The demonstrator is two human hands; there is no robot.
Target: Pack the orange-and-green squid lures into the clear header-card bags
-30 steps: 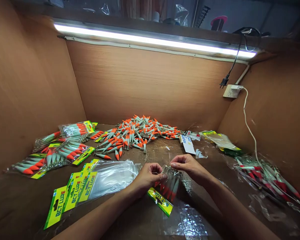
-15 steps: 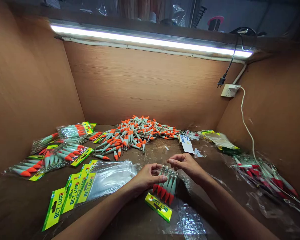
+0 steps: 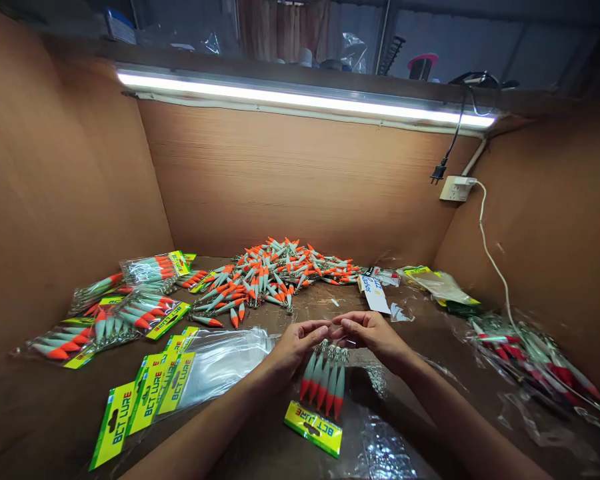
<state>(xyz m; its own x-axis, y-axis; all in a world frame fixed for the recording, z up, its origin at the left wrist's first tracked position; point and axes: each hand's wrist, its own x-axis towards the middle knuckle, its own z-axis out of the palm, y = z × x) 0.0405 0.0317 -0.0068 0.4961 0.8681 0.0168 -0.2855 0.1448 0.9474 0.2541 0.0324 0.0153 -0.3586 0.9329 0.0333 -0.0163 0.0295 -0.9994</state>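
A clear plastic bag of fishing lures (image 3: 324,383) hangs or lies in front of me, its yellow BCT LURE header (image 3: 313,428) nearest me and upside down. The several lures inside are pale with orange tips, their wire hooks toward my fingers. My left hand (image 3: 297,343) pinches the bag's far edge at its left. Close beside it, my right hand (image 3: 373,339) pinches the same edge at its right. The clear film between the fingertips is hard to make out.
A heap of loose lures (image 3: 270,273) lies at the back. Filled packets (image 3: 150,310) are piled at the left, near flat bags with yellow headers (image 3: 153,393). Red-and-white lures (image 3: 535,360) lie at the right, beneath a white cable (image 3: 495,260). A paper label (image 3: 374,293) stands behind my right hand.
My left hand has shifted from over the lures to the bag's far edge. Both hands have come together there, and the view has tilted up slightly.
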